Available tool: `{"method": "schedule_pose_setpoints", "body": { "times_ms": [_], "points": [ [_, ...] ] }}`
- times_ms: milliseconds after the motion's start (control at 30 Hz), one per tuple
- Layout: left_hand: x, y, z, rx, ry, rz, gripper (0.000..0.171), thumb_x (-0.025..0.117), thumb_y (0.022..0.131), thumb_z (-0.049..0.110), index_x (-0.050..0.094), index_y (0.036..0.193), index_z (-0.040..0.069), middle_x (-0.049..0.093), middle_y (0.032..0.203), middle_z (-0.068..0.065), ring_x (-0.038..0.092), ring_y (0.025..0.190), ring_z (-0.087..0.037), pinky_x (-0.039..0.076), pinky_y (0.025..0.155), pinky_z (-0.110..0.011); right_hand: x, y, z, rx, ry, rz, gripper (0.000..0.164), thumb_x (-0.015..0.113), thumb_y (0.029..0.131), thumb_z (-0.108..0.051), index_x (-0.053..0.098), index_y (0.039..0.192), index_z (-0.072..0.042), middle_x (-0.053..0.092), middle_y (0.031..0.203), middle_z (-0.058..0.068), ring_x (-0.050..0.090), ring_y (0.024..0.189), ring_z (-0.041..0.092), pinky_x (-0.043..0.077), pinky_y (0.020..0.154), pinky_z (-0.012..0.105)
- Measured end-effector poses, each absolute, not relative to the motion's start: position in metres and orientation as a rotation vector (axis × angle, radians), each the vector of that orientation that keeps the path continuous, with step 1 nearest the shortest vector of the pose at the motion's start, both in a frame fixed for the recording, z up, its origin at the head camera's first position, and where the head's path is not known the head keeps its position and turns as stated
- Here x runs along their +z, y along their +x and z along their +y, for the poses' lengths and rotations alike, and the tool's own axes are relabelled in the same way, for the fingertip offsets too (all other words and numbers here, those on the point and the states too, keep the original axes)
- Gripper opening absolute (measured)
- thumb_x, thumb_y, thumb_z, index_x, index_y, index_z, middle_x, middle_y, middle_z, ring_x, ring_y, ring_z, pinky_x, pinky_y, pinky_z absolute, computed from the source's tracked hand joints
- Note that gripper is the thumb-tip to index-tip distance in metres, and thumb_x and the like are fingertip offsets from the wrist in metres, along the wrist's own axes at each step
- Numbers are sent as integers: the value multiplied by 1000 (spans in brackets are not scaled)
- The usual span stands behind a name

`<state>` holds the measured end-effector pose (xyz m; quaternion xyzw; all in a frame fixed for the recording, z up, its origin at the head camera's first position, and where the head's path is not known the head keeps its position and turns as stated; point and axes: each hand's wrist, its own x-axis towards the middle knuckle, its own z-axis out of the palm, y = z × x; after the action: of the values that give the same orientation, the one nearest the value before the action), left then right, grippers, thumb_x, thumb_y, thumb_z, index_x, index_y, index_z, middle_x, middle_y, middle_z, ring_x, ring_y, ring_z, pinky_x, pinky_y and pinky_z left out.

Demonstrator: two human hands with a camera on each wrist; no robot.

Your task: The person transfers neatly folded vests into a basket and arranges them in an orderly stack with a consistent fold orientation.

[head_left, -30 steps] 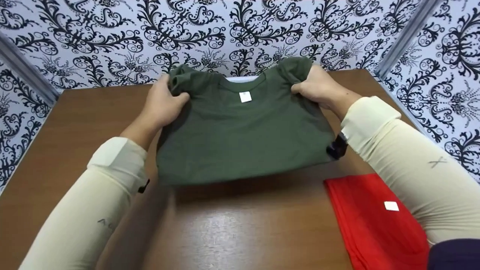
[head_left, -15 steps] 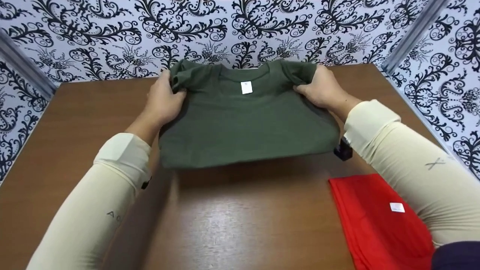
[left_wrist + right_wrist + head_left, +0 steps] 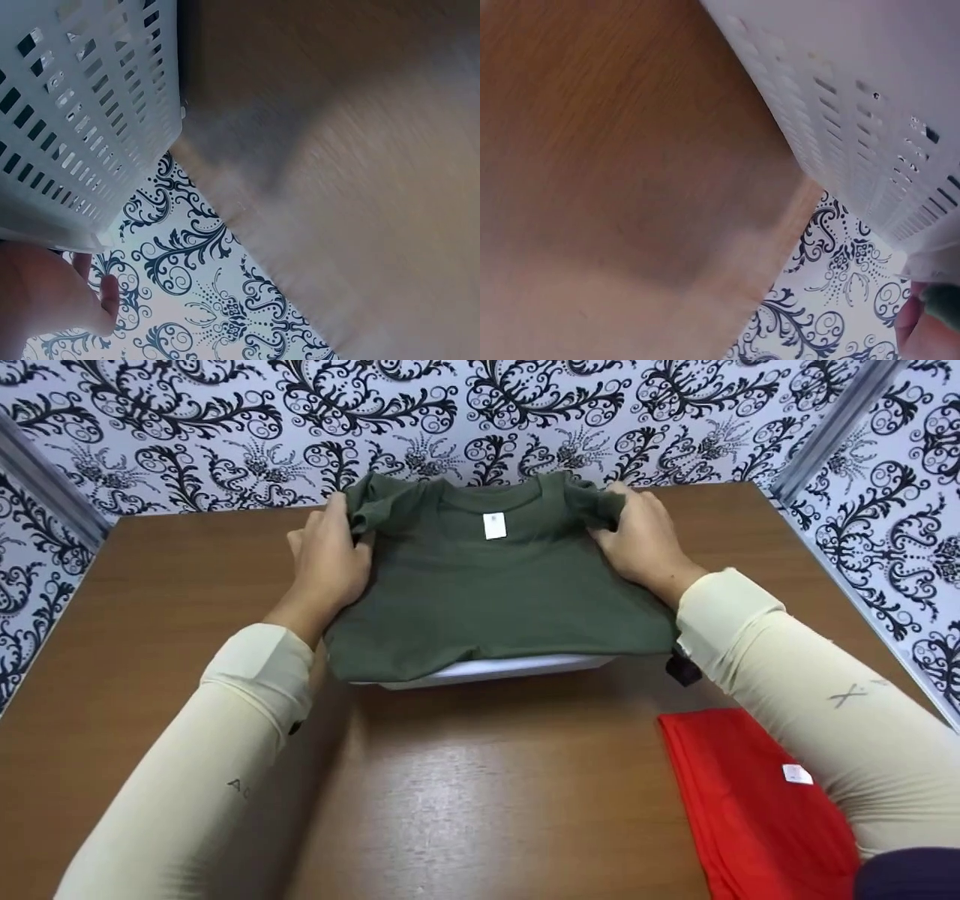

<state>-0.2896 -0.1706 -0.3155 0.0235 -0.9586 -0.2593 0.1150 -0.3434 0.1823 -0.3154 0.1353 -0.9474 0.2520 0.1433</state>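
A dark green T-shirt (image 3: 495, 592) with a white tag (image 3: 494, 526) at its neckline lies over the top of a white basket (image 3: 517, 664). Only a strip of the basket's front rim shows below the hem in the head view. My left hand (image 3: 331, 556) grips the shirt at its left sleeve. At the opposite sleeve my right hand (image 3: 643, 540) holds the cloth bunched under its thumb. Both wrist views show the basket's slotted wall (image 3: 97, 112) standing on the table, with each hand up near its rim.
A folded red garment (image 3: 750, 802) with a white tag lies at the front right of the brown table (image 3: 450, 780), partly under the right forearm. Patterned wall panels (image 3: 405, 427) stand behind the table and along its sides.
The shirt's front hem has drawn up and away, and the white basket rim now shows beneath it. Both hands keep hold of the sleeves; the right has shifted slightly inward.
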Motion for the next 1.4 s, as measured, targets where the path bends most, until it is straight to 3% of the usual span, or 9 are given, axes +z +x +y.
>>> {"method": "schedule_pose_setpoints", "body": {
  "times_ms": [167, 333, 500, 667, 800, 967, 1233, 1300, 1400],
  "points": [
    [-315, -292, -169, -668, 110, -2859, 40, 49, 90, 19, 39, 128, 11, 54, 125, -13, 38, 122, -30, 19, 102, -52, -314, -342, 181, 582, 336, -2855, 28, 66, 81, -27, 59, 101, -8, 47, 118, 15, 39, 111, 35, 33, 90, 54],
    [-316, -296, -165, -609, 194, -2913, 50, 51, 88, 21, 36, 135, 10, 38, 134, -16, 30, 126, -34, 23, 98, -59, -311, -343, 180, 555, 243, -3024, 30, 64, 80, -27, 60, 103, -8, 39, 124, 18, 36, 111, 37, 36, 88, 56],
    [-315, -298, -164, -659, 253, -2983, 61, 54, 84, 20, 27, 138, 13, 31, 138, -19, 29, 127, -37, 24, 100, -60, -306, -346, 179, 502, 304, -3131, 38, 59, 84, -41, 62, 93, -4, 54, 108, 23, 47, 97, 38, 40, 85, 51],
    [-315, -299, -167, -789, 271, -3030, 64, 51, 86, 21, 20, 142, 17, 31, 141, -17, 29, 130, -37, 19, 103, -62, -304, -349, 180, 667, 222, -3143, 60, 38, 88, -62, 55, 76, -6, 61, 106, 23, 56, 95, 36, 42, 87, 48],
    [-315, -300, -169, -874, 309, -3034, 61, 46, 88, 23, 19, 142, 20, 33, 141, -14, 31, 130, -35, 20, 103, -62, -305, -351, 180, 727, 166, -3089, 54, 39, 90, -57, 53, 74, -8, 62, 105, 22, 56, 98, 37, 41, 88, 49],
    [-314, -301, -172, -937, 400, -3011, 58, 41, 92, 28, 15, 143, 22, 32, 144, -13, 34, 130, -34, 20, 103, -59, -306, -353, 180, 725, 132, -2973, 38, 54, 88, -43, 46, 102, -8, 57, 109, 16, 54, 102, 36, 40, 89, 49],
    [-312, -301, -172, -925, 453, -3027, 61, 40, 92, 30, 10, 145, 21, 31, 144, -15, 34, 130, -36, 20, 104, -58, -296, -355, 181, 673, 111, -2949, 66, 54, 90, -31, 15, 143, -27, 38, 139, 17, 44, 120, 43, 36, 98, 57],
    [-311, -300, -171, -908, 436, -3028, 63, 42, 92, 28, 10, 145, 20, 28, 146, -16, 30, 132, -36, 17, 105, -59, -289, -352, 181, 663, 159, -2898, 68, 52, 92, -29, 10, 146, -30, 35, 141, 16, 42, 123, 39, 35, 101, 53],
    [-311, -297, -170, -870, 388, -3027, 69, 46, 90, 27, 6, 146, 21, 20, 149, -16, 21, 136, -35, 10, 108, -60, -273, -342, 176, 650, 285, -2765, 60, 50, 93, -28, 20, 145, -28, 37, 137, 11, 38, 125, 27, 33, 105, 41]
  ]
}}
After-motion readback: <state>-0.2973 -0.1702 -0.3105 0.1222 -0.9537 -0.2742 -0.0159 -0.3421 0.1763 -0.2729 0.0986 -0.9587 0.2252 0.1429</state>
